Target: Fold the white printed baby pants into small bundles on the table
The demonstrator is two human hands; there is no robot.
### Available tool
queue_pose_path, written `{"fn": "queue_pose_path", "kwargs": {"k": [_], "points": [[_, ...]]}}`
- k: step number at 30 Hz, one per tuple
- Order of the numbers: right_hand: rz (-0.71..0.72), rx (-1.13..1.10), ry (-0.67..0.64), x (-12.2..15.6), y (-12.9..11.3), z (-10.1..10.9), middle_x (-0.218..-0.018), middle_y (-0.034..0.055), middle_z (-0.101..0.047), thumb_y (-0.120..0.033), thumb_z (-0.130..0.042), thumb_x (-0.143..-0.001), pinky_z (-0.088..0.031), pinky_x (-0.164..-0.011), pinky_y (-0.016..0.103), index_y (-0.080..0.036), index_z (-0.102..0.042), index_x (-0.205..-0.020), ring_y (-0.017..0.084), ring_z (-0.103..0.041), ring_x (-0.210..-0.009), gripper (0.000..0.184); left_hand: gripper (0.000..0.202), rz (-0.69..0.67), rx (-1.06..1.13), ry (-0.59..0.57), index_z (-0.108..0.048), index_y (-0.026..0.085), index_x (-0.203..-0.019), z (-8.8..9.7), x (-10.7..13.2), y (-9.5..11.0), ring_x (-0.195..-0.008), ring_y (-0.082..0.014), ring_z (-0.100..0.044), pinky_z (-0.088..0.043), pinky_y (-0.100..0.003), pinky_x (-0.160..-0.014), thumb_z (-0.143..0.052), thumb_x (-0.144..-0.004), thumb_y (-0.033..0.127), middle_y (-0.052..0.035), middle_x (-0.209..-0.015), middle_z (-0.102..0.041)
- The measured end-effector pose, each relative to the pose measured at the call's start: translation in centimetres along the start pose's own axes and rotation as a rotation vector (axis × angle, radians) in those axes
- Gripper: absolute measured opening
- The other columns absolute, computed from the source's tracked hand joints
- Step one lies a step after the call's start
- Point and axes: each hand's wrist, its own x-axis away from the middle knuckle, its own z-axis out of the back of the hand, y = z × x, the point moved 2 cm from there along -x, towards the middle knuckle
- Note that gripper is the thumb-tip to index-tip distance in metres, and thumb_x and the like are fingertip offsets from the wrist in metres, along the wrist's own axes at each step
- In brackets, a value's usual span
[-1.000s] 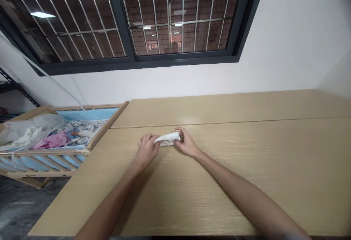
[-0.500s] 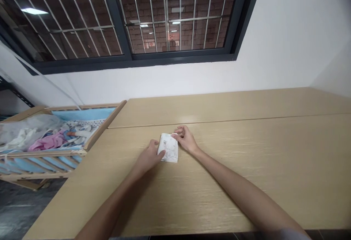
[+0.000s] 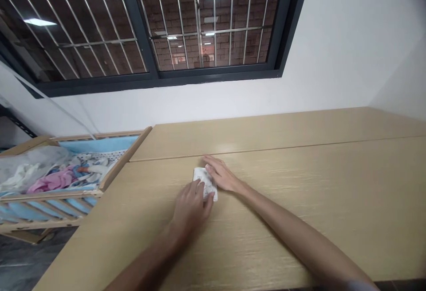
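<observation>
A small, flat white packet (image 3: 209, 186) with faint dark print lies on the wooden tabletop (image 3: 282, 202). Whether it is a folded cloth, a diaper or a pouch, I cannot tell. My left hand (image 3: 192, 204) is over its lower left part, fingers resting on top and thumb near the lower right edge, hiding much of it. At the upper right edge is my right hand (image 3: 221, 173), fingers stretched out past the packet and thumb side touching its corner. Neither hand is closed around it.
Left of the table stands a wooden crib (image 3: 109, 171) with blue lining, holding a pink cloth (image 3: 55, 180), other crumpled fabrics and a clear plastic bag (image 3: 36, 158). Behind the table are a white wall (image 3: 186, 104) and a dark-framed window (image 3: 213, 74) with metal bars.
My left hand has moved from the packet's left edge onto its top, covering more of it. My right hand's curled fingers have straightened and lie flatter by the upper corner.
</observation>
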Motion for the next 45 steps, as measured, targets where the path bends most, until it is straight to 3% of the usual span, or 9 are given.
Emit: {"fn": "queue_pose_path", "kwargs": {"k": [2, 5, 12, 24, 29, 32, 37, 41, 45], "points": [[0.182, 0.114, -0.208, 0.7, -2.4, 0.4, -0.16, 0.0064, -0.035, -0.044, -0.034, -0.107, -0.022, -0.123, 0.051, -0.026, -0.041, -0.152, 0.023, -0.026, -0.151, 0.049, 0.036, -0.064, 0.081, -0.038, -0.063, 0.018, -0.117, -0.5, 0.8, 1.4, -0.107, -0.0322, -0.065, -0.056, -0.046, -0.089, -0.043, -0.099, 0.041, -0.0171, -0.115, -0.068], [0.338, 0.134, -0.423, 1.9, -4.7, 0.3, -0.161, 0.0, -0.033, -0.041, -0.034, -0.108, -0.019, -0.125, 0.046, -0.033, -0.034, -0.155, 0.019, -0.025, -0.151, 0.048, 0.035, -0.11, 0.142, -0.176, -0.067, 0.018, -0.112, -1.2, 1.6, 3.0, -0.103, -0.0336, -0.067, -0.058, -0.048, -0.085, -0.042, -0.098, 0.038, -0.0173, -0.11, -0.071], [0.289, 0.064, -0.625, 2.9, -3.2, -1.1, -0.157, -0.001, -0.04, -0.041, -0.027, -0.109, -0.018, -0.127, 0.043, -0.03, -0.039, -0.153, 0.017, -0.028, -0.15, 0.046, 0.033, -0.097, 0.168, -0.294, -0.071, 0.017, -0.107, -1.9, 1.8, 3.2, -0.094, -0.0341, -0.07, -0.059, -0.048, -0.078, -0.043, -0.095, 0.03, -0.0182, -0.104, -0.073], [0.098, 0.071, -0.569, -1.1, 1.1, 0.3, -0.164, -0.0014, -0.022, -0.055, -0.033, -0.105, -0.012, -0.128, 0.042, -0.028, -0.027, -0.157, 0.021, -0.02, -0.153, 0.059, 0.037, -0.136, -0.038, -0.278, -0.072, 0.014, -0.098, -1.2, 1.4, 3.5, -0.103, -0.0329, -0.067, -0.059, -0.041, -0.074, -0.041, -0.099, 0.034, -0.0193, -0.112, -0.068], [-0.008, -0.045, -0.517, -1.1, 1.1, 0.4, -0.164, -0.0021, -0.025, -0.061, -0.029, -0.104, -0.011, -0.127, 0.043, -0.029, -0.034, -0.155, 0.023, -0.021, -0.153, 0.061, 0.032, 0.072, 0.099, -0.293, -0.068, 0.017, -0.101, -0.1, 0.5, 2.3, -0.089, -0.0266, -0.07, -0.055, -0.036, -0.073, -0.043, -0.099, 0.037, -0.0099, -0.101, -0.072], [-0.112, -0.117, -0.332, -0.9, 1.5, 0.9, -0.162, 0.0007, -0.033, -0.061, -0.025, -0.104, -0.017, -0.125, 0.047, -0.031, -0.041, -0.152, 0.024, -0.027, -0.151, 0.059, 0.03, 0.228, 0.136, -0.261, -0.067, 0.022, -0.097, 0.9, -0.7, 0.2, -0.09, -0.024, -0.07, -0.051, -0.033, -0.076, -0.043, -0.101, 0.039, -0.005, -0.099, -0.073], [-0.207, -0.082, 0.021, -1.2, 2.7, 1.4, -0.126, 0.0159, -0.064, -0.05, -0.051, -0.098, -0.046, -0.101, 0.043, -0.016, -0.065, -0.129, 0.027, -0.06, -0.116, 0.047, 0.035, 0.461, -0.042, -0.295, -0.062, 0.018, -0.104, 1.0, -1.8, -3.6, -0.088, -0.0284, -0.07, -0.048, -0.035, -0.072, -0.042, -0.1, 0.047, -0.0118, -0.1, -0.072], [-0.242, -0.118, -0.011, -0.9, 2.8, 0.7, -0.105, 0.0117, -0.07, -0.04, -0.063, -0.09, -0.049, -0.083, 0.035, -0.016, -0.075, -0.099, 0.022, -0.063, -0.092, 0.028, 0.044, 0.488, -0.043, -0.412, -0.062, 0.017, -0.096, -0.4, -1.6, -4.8, -0.085, -0.0316, -0.07, -0.047, -0.038, -0.073, -0.037, -0.1, 0.052, -0.0147, -0.092, -0.073], [-0.307, -0.194, -0.019, -0.2, 2.9, -0.2, -0.102, 0.0095, -0.067, -0.037, -0.074, -0.078, -0.048, -0.073, 0.031, -0.015, -0.071, -0.099, 0.018, -0.059, -0.081, 0.031, 0.044, 0.445, 0.013, -0.432, -0.062, 0.016, -0.093, -1.5, -1.3, -4.4, -0.085, -0.0314, -0.07, -0.044, -0.036, -0.07, -0.037, -0.1, 0.052, -0.0157, -0.091, -0.072]]}}
